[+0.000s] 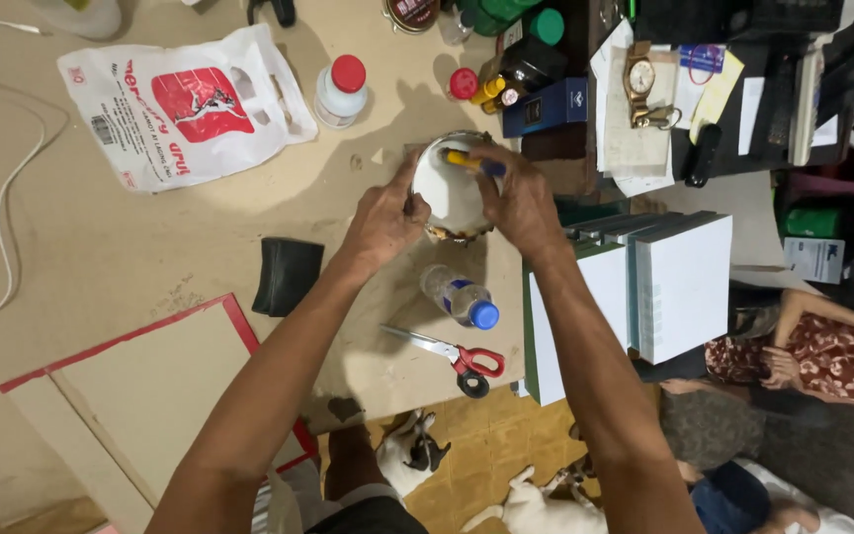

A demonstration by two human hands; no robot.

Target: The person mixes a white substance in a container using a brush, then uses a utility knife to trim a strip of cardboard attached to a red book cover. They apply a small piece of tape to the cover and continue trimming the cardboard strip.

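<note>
The wide beige fibreboard tabletop [150, 227] lies bare left of the hands, its near edge just beyond the red-handled steel scissors [452, 353]. At its centre stands a round white tin [447, 188], smooth-faced. The left hand [385, 216] clasps its side; the right hand [518, 198] pinches a yellow-handled tool [469, 161] against it.

glossy white bowl [450, 188], matt fibreboard table [150, 237]

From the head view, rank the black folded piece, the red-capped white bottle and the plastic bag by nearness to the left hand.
1. Black folded piece, just below-left of the left hand.
2. Red-capped white bottle, up the table.
3. Plastic bag, far left.
</note>
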